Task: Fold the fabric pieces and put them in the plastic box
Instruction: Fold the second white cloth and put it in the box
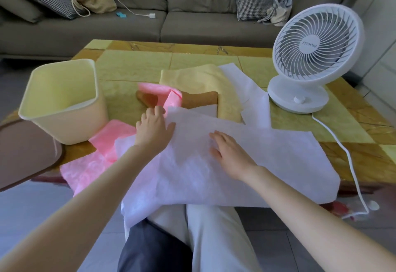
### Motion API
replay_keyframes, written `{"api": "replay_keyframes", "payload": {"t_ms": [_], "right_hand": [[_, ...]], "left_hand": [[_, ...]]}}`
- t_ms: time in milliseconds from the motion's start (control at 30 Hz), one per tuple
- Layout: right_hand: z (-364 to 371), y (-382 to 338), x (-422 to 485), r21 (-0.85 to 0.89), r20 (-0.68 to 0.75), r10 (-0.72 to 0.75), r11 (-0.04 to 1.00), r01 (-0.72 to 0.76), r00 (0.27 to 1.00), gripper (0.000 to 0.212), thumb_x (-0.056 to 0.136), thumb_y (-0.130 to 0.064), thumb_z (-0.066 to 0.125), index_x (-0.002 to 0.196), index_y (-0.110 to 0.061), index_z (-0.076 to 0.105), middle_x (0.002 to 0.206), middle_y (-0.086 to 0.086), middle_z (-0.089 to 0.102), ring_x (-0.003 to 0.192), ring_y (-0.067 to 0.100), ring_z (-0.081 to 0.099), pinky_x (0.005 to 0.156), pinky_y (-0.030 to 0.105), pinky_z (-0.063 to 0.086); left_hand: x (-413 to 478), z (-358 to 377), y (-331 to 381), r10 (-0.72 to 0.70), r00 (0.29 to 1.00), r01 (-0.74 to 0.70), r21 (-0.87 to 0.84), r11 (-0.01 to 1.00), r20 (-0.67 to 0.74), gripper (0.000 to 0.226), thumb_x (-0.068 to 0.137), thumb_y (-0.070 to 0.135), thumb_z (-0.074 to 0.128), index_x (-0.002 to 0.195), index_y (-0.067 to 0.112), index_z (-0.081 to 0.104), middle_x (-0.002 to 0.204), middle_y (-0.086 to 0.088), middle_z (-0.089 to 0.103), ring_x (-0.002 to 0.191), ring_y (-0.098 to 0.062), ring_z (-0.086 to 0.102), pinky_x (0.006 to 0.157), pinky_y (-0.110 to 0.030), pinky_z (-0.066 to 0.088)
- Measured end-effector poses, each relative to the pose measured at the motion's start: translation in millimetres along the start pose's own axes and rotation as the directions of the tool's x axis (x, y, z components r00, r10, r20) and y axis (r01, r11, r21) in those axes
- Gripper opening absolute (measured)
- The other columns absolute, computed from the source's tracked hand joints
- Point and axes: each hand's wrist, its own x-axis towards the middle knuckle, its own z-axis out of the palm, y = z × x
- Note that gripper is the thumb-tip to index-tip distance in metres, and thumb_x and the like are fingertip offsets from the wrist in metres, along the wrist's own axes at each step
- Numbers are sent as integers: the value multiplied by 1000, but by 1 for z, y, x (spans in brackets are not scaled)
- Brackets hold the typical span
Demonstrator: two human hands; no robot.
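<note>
Progress status: early. Plastic box (70,126) stands upright at the left of the table (139,66), and the visible part of its interior holds no fabric. No piece shows a finished fold. Several pieces lie loose on the tabletop: a pink fabric (94,160) with one corner under the box, a crumpled pink piece (158,92), a yellow fabric (214,79), a brown fabric (201,98) and a second white piece (252,92). By this evidence, every piece remains to be folded and loaded.

Work piece: the large white fabric (257,164). It lies spread across the near edge of the table, overlaps the pink fabric, and its near portion hangs down onto the person's lap.

Hand positions:
- Right hand (231,154) rests flat on the middle of the white fabric, fingers straight and spread, holding nothing.
- Left hand (154,128) sits at the far left corner of the white fabric, thumb on top of the sheet, fingers bent over its edge beside the crumpled pink piece. Whether it pinches the corner or only presses on it cannot be determined.

The box is just left of the left hand, close by. A desk fan (315,57) stands at the right, apart from the fabric in hand.
</note>
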Motion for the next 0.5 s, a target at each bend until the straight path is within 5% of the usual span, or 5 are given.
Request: {"api": "replay_keyframes", "payload": {"t_ms": [133,500], "right_hand": [[-7,4,15,-32,-22,37,999,-38,999,47,100,-24,41,142,-6,32,148,9,34,137,25,29,111,33,26],[-30,6,62,15,12,147,989,-147,989,38,99,-24,43,133,-7,41,137,13,46,126,30,43,100,38,35]], "left_hand": [[-10,-1,-11,-87,984,129,-285,950,156,31,89,30,58,110,8,52,94,-1,57,87,-21,51,73,-31,41],[-15,0,-2,-93,995,74,-436,897,-22,14,89,23,58,79,15,50,72,11,50,72,-12,48,54,-16,32]]}}
